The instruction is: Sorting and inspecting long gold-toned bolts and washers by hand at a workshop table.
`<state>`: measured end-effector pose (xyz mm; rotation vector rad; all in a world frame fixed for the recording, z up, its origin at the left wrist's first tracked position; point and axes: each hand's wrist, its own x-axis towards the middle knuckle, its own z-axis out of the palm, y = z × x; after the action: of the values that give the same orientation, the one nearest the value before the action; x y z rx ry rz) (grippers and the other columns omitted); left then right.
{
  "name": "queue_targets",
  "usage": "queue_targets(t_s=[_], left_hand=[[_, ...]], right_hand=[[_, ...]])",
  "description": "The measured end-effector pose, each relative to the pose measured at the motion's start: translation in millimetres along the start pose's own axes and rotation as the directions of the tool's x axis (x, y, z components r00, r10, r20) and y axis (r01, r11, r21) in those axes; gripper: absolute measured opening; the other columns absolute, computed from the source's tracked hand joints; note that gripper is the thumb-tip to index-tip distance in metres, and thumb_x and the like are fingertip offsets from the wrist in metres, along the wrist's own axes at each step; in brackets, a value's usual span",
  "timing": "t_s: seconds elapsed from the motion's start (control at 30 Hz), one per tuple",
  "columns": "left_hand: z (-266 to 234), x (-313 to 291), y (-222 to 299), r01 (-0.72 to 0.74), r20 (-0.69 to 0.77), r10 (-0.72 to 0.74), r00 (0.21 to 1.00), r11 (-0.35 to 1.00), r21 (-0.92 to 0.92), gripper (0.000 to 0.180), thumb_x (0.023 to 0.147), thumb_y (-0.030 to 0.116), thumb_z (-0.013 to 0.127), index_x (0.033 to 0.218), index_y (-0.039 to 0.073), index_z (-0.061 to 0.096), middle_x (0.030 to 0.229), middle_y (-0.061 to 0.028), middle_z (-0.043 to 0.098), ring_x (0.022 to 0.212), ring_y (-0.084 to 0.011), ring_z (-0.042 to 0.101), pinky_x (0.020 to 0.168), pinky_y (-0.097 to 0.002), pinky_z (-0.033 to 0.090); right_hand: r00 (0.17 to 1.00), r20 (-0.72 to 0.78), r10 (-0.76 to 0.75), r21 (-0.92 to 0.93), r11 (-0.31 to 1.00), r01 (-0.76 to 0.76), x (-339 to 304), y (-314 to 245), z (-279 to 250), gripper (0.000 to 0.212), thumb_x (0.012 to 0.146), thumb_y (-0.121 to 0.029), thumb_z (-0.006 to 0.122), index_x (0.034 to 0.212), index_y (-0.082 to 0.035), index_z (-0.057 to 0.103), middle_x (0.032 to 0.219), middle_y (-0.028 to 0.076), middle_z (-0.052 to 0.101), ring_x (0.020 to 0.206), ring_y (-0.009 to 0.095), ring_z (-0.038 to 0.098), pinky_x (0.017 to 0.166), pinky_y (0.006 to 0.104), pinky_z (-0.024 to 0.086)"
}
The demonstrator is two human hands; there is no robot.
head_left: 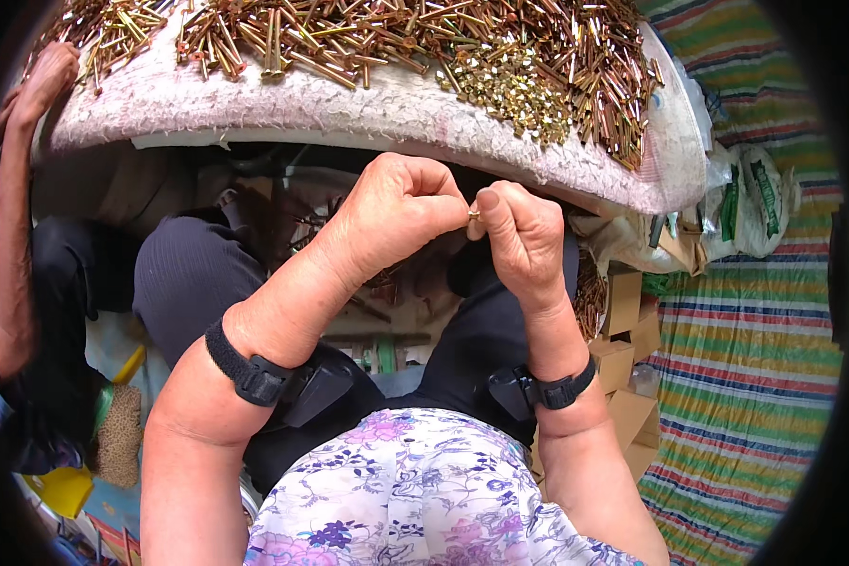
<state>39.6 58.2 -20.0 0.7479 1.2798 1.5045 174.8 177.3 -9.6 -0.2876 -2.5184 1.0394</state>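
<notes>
My left hand (406, 203) and my right hand (522, 231) meet in front of the table edge, both closed in a pinch. Between their fingertips shows the end of a small brass-coloured metal piece (474, 215); the fingers cover the rest, so its exact kind cannot be made out. Just beyond my hands, a heap of long golden screws or bolts (349, 47) lies on the padded, cloth-covered table (283, 108). A pile of small brass-coloured metal parts (519, 90) lies among them, nearer the edge.
Another person's hand (55, 71) rests at the table's far left end. Open cardboard boxes (623, 363) stand to my right, beside a striped sheet (745, 377). White sacks (764, 203) lie at the table's right end. More long metal pieces (590, 297) are heaped below the table's right side.
</notes>
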Motion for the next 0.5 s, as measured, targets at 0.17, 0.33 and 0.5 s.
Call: queue_targets(t_s=[0.17, 0.33, 0.5], left_hand=[[-6.0, 0.6, -1.3, 0.039, 0.006, -0.038, 0.999, 0.998, -0.052, 0.009, 0.074, 0.011, 0.060, 0.070, 0.003, 0.061, 0.056, 0.0059, 0.048, 0.049, -0.0013, 0.037, 0.043, -0.0179, 0.026], [-5.9, -4.4, -0.1, 0.040, 0.006, -0.040, 0.999, 0.999, 0.014, 0.010, 0.074, 0.013, 0.061, 0.071, 0.004, 0.063, 0.057, 0.0052, 0.048, 0.049, -0.0021, 0.038, 0.044, -0.0188, 0.028], [0.1, 3.9, -15.9, -0.008, 0.014, 0.006, 1.000, 0.994, 0.109, 0.008, 0.073, 0.010, 0.062, 0.069, 0.003, 0.063, 0.058, 0.0049, 0.052, 0.055, -0.0016, 0.044, 0.048, -0.0208, 0.035]], right_hand=[[0.978, -0.183, 0.100, 0.346, 0.938, -0.031, 2.8, -1.8, 18.2, 0.016, 0.087, -0.012, 0.060, 0.077, 0.001, 0.057, 0.066, 0.003, 0.058, 0.059, 0.008, 0.051, 0.057, 0.0220, 0.043], [0.977, -0.046, 0.208, 0.345, 0.921, -0.180, -2.1, -1.1, 13.0, 0.012, 0.087, -0.007, 0.057, 0.079, 0.002, 0.058, 0.068, 0.004, 0.060, 0.061, 0.008, 0.054, 0.056, 0.0216, 0.044], [0.999, 0.052, 0.007, 0.059, 0.998, -0.010, -14.7, 4.3, -1.5, 0.006, 0.084, -0.006, 0.058, 0.083, 0.000, 0.057, 0.075, 0.007, 0.059, 0.066, 0.015, 0.057, 0.063, 0.0254, 0.046]])
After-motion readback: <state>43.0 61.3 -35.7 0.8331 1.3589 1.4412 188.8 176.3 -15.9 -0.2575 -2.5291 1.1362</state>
